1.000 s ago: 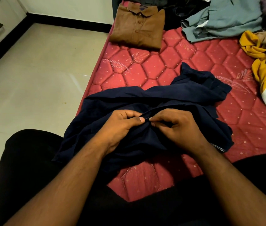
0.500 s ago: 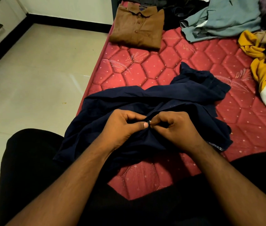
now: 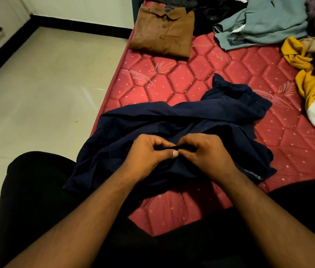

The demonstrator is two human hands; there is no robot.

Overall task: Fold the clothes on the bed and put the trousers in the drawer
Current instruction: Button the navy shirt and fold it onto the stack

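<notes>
- Navy garment (image 3: 181, 120) lay crumpled on the near part of the red quilted mattress (image 3: 191, 78), soft and creased.
- Left hand (image 3: 149, 153) and right hand (image 3: 206, 151) each pinched one small fold at its middle, thumbs touching.
- Risk judged: limp cloth overhanging the left edge could slide floorward if that pinch slackened.
- Brown shirt (image 3: 162, 35) sat folded, far.

Navy garment (image 3: 172, 120) – crumpled, unfolded, spread on red mattress (image 3: 191, 78) near edge; brown shirt (image 3: 162, 33) folded at far edge.
</notes>
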